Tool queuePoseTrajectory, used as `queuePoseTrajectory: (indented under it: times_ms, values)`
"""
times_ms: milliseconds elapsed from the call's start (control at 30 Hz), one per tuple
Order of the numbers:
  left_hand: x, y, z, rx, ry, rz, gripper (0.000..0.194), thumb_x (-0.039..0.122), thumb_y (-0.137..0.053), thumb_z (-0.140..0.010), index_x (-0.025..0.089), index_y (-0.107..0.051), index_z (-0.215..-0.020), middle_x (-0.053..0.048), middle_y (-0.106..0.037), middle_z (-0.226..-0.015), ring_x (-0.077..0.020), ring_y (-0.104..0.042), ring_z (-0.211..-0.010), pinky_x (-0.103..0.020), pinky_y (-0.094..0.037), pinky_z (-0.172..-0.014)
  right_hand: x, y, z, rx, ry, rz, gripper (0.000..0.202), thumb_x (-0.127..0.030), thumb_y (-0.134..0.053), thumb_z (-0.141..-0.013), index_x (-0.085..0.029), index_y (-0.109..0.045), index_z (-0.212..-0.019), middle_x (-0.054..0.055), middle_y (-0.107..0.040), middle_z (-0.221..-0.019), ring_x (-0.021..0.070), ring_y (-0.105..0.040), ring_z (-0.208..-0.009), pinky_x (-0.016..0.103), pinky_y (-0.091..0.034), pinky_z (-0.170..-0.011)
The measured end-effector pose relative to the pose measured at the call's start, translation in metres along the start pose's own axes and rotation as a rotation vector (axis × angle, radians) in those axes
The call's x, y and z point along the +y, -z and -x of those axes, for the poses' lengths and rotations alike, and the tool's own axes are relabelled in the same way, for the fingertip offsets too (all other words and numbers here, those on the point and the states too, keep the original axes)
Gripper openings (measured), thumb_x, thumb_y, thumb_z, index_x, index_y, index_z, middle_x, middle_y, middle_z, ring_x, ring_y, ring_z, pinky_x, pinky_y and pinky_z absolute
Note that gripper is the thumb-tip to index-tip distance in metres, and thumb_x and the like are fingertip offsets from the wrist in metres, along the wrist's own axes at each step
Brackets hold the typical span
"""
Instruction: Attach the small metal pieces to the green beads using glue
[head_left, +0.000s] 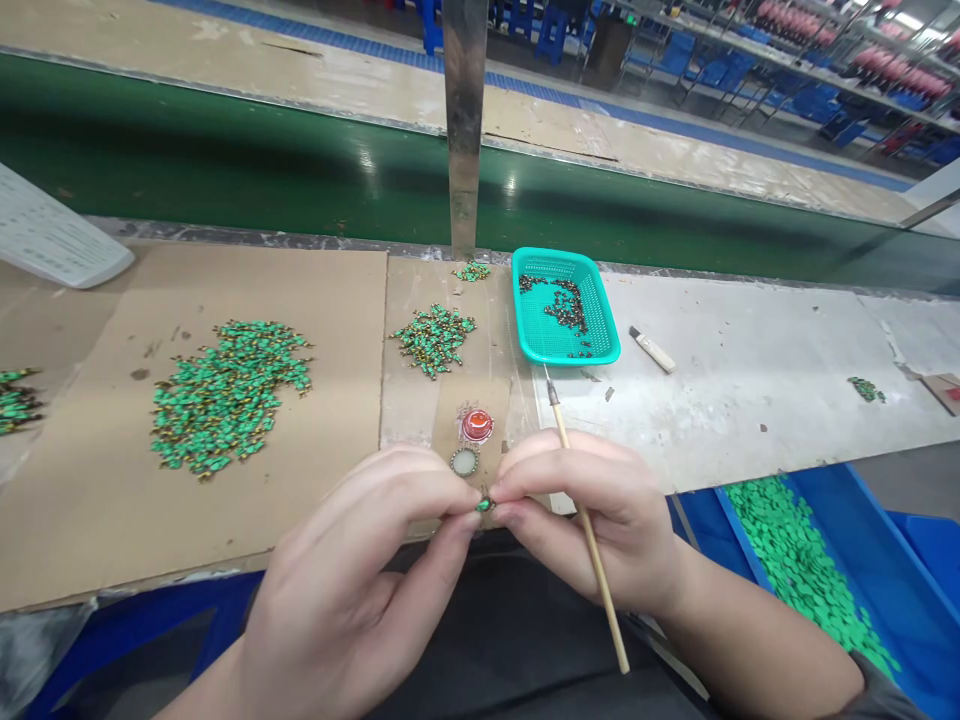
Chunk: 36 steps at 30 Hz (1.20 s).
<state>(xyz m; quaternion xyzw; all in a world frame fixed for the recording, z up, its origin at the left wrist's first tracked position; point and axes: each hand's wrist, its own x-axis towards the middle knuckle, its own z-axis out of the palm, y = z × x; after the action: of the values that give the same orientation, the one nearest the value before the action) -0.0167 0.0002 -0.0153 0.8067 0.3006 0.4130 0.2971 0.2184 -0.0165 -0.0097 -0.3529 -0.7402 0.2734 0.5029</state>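
Observation:
Between both hands, just over the table's front edge, is a small green piece with a dark end (485,505). My left hand (375,550) pinches its green side between thumb and forefinger. Thumb and forefinger of my right hand (592,510) close on the dark end. A thin paintbrush (592,555) with a wooden handle also lies in my right hand, bristles pointing away from me. Just beyond the fingertips sit a bottle cap with pale contents (464,461) and a red cap (478,425). What exactly the tiny piece is, I cannot make out.
A turquoise basket (525,330) holds small dark pieces. Green-and-dark pieces form a large pile (225,395) on cardboard and a smaller pile (433,340). A flat brush (652,350) lies right of the basket. A metal post (465,130) rises behind. Below right, a blue bin (874,560) holds green pieces.

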Motion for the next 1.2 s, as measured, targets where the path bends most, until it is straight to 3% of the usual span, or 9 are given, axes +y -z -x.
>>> queuePoseTrajectory:
  times_ms: [1200]
  values:
    - [0.0030, -0.0018, -0.0066, 0.061, -0.065, -0.046, 0.037, -0.006, -0.067, -0.102, 0.027, -0.072, -0.119, 0.002, -0.080, -0.095, -0.0153, -0.078, -0.084, -0.028, -0.061, -0.081, 0.0046, -0.0099, 0.0074, 0.065, 0.036, 0.021, 0.008, -0.014, -0.078, -0.111, -0.021, -0.081, -0.114, 0.006, -0.085, -0.094, 0.0189, -0.083, -0.081, 0.028, -0.070, -0.075]
